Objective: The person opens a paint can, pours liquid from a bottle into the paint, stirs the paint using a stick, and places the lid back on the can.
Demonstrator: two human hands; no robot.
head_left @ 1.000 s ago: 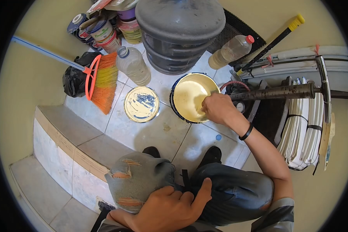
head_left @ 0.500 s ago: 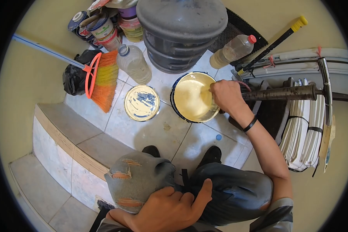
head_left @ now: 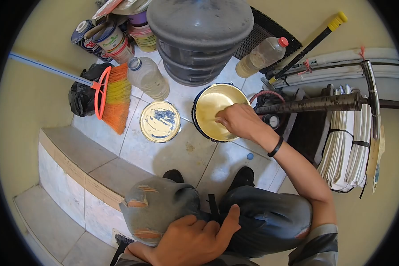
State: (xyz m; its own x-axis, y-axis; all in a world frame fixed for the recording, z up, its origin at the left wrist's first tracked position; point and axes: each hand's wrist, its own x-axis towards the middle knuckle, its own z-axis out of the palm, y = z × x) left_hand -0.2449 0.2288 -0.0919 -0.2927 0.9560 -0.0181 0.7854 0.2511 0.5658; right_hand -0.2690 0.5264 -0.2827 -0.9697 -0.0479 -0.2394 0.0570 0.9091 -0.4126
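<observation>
My right hand (head_left: pixel 240 122) reaches over the open paint can (head_left: pixel 200 99), which holds pale yellow paint. Its fingers are pinched together above the paint, and whatever they grip is hidden behind them. Left of the can lies a round paint lid (head_left: pixel 160 121) smeared with yellow and blue-grey. My left hand (head_left: pixel 193 239) rests, back up, in front of my ripped grey jeans. One digit stretches out from it while the other fingers curl loosely, their tips hidden. I see nothing in this hand.
A large dark water jug (head_left: pixel 199 40) stands behind the can, between a cloudy plastic bottle (head_left: pixel 148 80) and a red-capped bottle (head_left: pixel 262 56). An orange-yellow broom (head_left: pixel 115 97) leans left. A hand pump (head_left: pixel 314 105) lies right. A tiled step (head_left: pixel 97 150) borders the floor, which bears a blue cap (head_left: pixel 250 156).
My right hand has moved left and slightly down, from the can's right rim to over the paint. The whole view has shifted slightly. My left hand stays nearly still.
</observation>
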